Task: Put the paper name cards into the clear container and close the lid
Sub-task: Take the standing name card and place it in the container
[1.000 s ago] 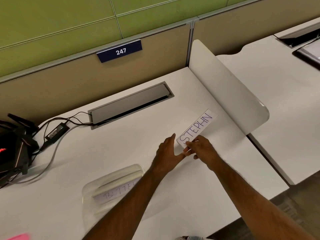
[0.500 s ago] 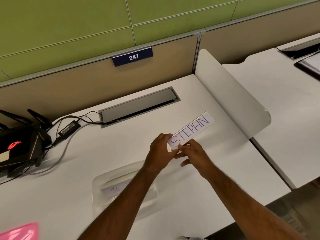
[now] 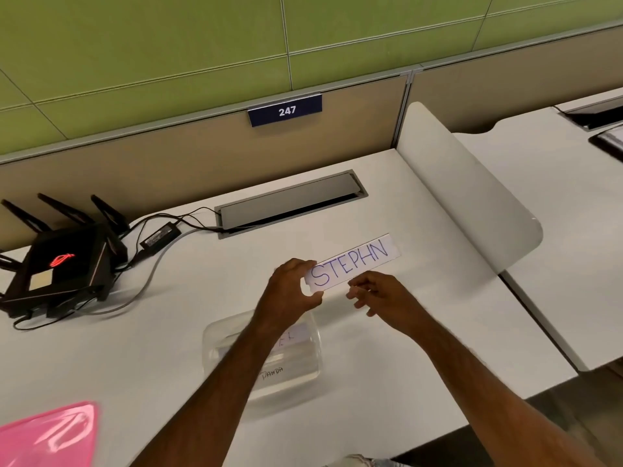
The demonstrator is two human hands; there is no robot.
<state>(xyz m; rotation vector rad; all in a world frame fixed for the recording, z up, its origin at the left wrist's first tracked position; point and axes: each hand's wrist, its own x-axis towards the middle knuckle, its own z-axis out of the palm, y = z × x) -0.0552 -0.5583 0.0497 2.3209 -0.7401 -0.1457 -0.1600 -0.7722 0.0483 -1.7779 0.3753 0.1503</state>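
Note:
A white paper name card (image 3: 357,263) lettered STEPHN in blue is held above the white desk (image 3: 168,332). My left hand (image 3: 290,291) pinches its left end between thumb and fingers. My right hand (image 3: 381,293) sits just below the card's lower edge with fingers loosely curled; whether it touches the card is unclear. The clear container (image 3: 293,365) stands on the desk under my left forearm, holding other name cards, one partly readable. Its lid is not seen on it.
A black router (image 3: 64,267) with antennas and its cables lie at the left. A grey cable hatch (image 3: 290,203) is set into the desk behind. A white divider panel (image 3: 472,197) stands at the right. A pink plastic piece (image 3: 47,436) lies at the lower left.
The card has shifted left toward the container and turned flatter. My left hand now pinches its left end, and my right hand has slipped to below the card.

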